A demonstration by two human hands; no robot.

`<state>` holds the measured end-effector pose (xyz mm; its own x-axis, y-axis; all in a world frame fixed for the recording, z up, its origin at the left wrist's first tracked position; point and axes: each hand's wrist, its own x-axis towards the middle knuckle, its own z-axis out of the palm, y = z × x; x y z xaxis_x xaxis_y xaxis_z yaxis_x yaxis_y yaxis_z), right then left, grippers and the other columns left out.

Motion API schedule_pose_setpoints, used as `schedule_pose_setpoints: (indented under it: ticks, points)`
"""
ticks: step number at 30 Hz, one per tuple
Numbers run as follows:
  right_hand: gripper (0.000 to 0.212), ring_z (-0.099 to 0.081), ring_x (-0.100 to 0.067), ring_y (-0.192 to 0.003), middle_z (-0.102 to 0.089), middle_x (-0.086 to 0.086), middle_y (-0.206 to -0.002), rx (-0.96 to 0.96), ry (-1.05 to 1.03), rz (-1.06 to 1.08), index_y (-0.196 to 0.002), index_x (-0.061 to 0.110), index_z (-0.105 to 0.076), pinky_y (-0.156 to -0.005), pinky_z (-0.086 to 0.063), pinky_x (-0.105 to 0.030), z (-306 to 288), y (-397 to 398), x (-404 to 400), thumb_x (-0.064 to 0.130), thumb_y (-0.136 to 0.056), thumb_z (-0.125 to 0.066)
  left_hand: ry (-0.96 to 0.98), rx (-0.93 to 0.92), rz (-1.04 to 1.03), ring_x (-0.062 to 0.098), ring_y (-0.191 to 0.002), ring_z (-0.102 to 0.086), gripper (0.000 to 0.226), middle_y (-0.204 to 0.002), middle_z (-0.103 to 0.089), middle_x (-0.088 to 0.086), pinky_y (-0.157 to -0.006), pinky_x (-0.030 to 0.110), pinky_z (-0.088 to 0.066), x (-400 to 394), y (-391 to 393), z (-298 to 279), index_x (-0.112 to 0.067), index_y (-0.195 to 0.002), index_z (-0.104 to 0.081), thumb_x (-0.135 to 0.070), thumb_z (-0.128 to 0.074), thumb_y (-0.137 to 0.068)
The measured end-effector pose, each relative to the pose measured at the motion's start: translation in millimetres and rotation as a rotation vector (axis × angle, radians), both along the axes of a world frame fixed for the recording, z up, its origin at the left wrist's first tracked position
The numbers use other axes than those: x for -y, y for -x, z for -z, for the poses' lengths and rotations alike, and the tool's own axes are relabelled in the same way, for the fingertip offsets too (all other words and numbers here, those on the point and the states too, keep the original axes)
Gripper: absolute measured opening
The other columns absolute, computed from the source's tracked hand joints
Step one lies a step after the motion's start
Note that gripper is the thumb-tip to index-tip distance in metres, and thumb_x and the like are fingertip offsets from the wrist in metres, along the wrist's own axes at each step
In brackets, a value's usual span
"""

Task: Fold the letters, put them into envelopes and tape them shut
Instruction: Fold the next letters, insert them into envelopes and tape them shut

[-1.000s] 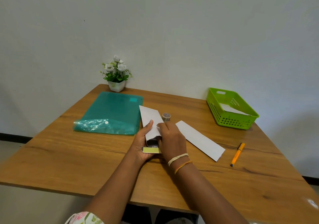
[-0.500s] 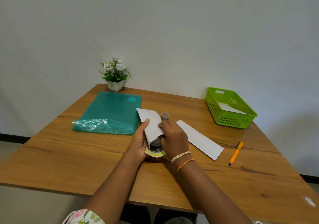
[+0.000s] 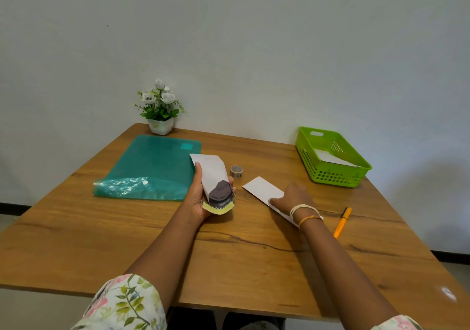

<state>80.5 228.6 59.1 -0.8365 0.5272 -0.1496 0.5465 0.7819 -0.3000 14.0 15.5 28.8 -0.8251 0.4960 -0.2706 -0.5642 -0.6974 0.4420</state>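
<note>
In the head view the left hand held an envelope with its mouth open above the worktop, fingers curled round it, while the right hand lay with relaxed fingers on the folded letter, neither inserted nor taped, the tape roll unused nearby.

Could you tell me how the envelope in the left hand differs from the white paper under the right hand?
The envelope is lifted off the table in the left hand's grip; the white paper lies flat under the right hand.
The envelope bulges open, dark and yellow print showing at its near end; the paper looks plain.
Both are white and elongated.
</note>
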Motion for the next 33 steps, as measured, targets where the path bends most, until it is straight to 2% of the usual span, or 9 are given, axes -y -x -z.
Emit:
schedule_pose_setpoints:
  ticks: [5,8,10,14,17,19,23,28,33]
  points:
    - [0.081,-0.057,-0.030,-0.105,-0.061,-0.010,-0.115,0.111,-0.049,-0.043,-0.113,0.014,-0.057,-0.080,-0.049,-0.036,2.9,6.3,-14.3,0.071,-0.058,-0.072,-0.041,0.004,0.000,0.029,-0.089,-0.065,0.080,-0.105,-0.065,0.020,-0.073,0.045,-0.060,3.9,7.0,5.5,-0.013,-0.128,-0.052,-0.072,-0.060,-0.074]
    - [0.078,-0.054,-0.023,-0.086,-0.061,-0.006,-0.105,0.097,0.049,-0.056,-0.107,0.013,-0.053,-0.054,-0.037,-0.028,1.1,6.6,-9.8,0.065,-0.056,-0.078,-0.042,0.013,0.003,0.028,-0.090,-0.065,0.082,-0.107,-0.065,0.019,-0.074,0.045,-0.059,3.3,7.1,6.3,-0.013,-0.130,-0.051,-0.073,-0.059,-0.073]
    - [0.072,-0.052,-0.022,-0.081,-0.057,-0.005,-0.095,0.076,0.099,-0.054,-0.097,0.014,-0.051,-0.048,-0.031,-0.028,3.6,5.8,-3.2,0.063,-0.054,-0.080,-0.049,0.023,-0.006,0.028,-0.089,-0.066,0.081,-0.106,-0.066,0.019,-0.073,0.045,-0.059,3.3,6.2,6.3,-0.014,-0.130,-0.052,-0.072,-0.060,-0.074]
    - [0.055,-0.049,-0.022,-0.079,-0.051,-0.002,-0.088,-0.065,0.150,-0.063,-0.087,0.015,-0.049,-0.048,-0.027,-0.028,8.5,2.7,11.5,0.054,-0.064,-0.079,-0.069,0.031,-0.038,0.027,-0.095,-0.063,0.082,-0.123,-0.060,0.017,-0.079,0.046,-0.058,3.2,3.8,4.7,-0.016,-0.135,-0.049,-0.070,-0.062,-0.074]
    - [0.040,-0.051,-0.023,-0.076,-0.055,-0.006,-0.086,-0.165,0.379,-0.075,-0.076,0.016,-0.046,-0.052,-0.031,-0.028,6.6,-1.2,22.1,0.042,-0.073,-0.077,-0.073,0.041,-0.069,0.027,-0.095,-0.061,0.083,-0.118,-0.060,0.017,-0.079,0.047,-0.056,2.5,1.1,0.5,-0.014,-0.136,-0.050,-0.070,-0.059,-0.076]
    - [0.033,-0.055,-0.024,-0.076,-0.060,-0.009,-0.087,-0.207,0.511,-0.053,-0.081,0.013,-0.051,-0.056,-0.036,-0.027,4.2,-8.1,27.4,0.035,-0.076,-0.076,-0.037,0.029,-0.079,0.027,-0.094,-0.061,0.084,-0.112,-0.061,0.018,-0.078,0.047,-0.056,2.2,-1.0,0.2,-0.013,-0.136,-0.050,-0.072,-0.055,-0.077]
    - [0.029,-0.057,-0.024,-0.080,-0.059,-0.006,-0.087,-0.310,0.424,-0.040,-0.085,0.013,-0.053,-0.059,-0.038,-0.029,-2.9,-23.7,34.0,0.031,-0.077,-0.074,-0.007,-0.011,-0.082,0.028,-0.092,-0.062,0.081,-0.110,-0.061,0.019,-0.080,0.045,-0.056,4.3,-3.5,1.5,-0.013,-0.133,-0.053,-0.074,-0.051,-0.079]
    - [0.027,-0.062,-0.017,-0.073,-0.067,-0.005,-0.092,-0.495,0.760,-0.033,-0.098,0.011,-0.064,-0.061,-0.046,-0.024,-5.2,-35.4,39.0,0.029,-0.080,-0.073,-0.043,0.007,-0.076,0.029,-0.089,-0.068,0.071,-0.103,-0.068,0.018,-0.090,0.060,-0.049,4.5,-2.6,7.4,-0.016,-0.119,-0.059,-0.071,-0.061,-0.074]
    - [0.024,-0.067,-0.024,-0.075,-0.069,-0.007,-0.090,-0.408,1.041,-0.036,-0.103,0.014,-0.059,-0.065,-0.055,-0.032,-3.3,-37.7,42.5,0.026,-0.084,-0.069,-0.038,0.005,-0.068,0.028,-0.094,-0.067,0.074,-0.112,-0.065,0.016,-0.090,0.063,-0.048,4.6,-3.5,8.4,-0.020,-0.125,-0.054,-0.071,-0.063,-0.073]
